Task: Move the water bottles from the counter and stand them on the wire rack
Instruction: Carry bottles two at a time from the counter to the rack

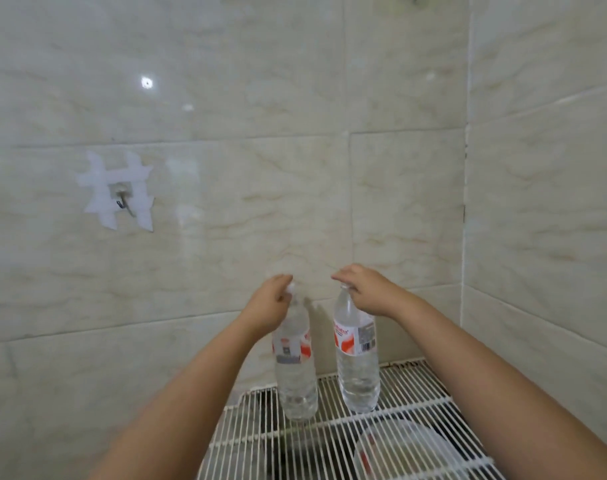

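Two clear water bottles with red and white labels stand upright on the white wire rack (409,407) in the tiled corner. My left hand (269,301) grips the top of the left bottle (295,375), its fingers curled around the cap. My right hand (366,289) holds the cap end of the right bottle (357,368). Both bottle bases sit on the rack's wires near its back edge. The caps are hidden by my fingers.
Tiled walls close the rack in at the back and right. A small metal hook (122,200) with white tape sits on the back wall at left. Beneath the rack lies a round white container (406,452).
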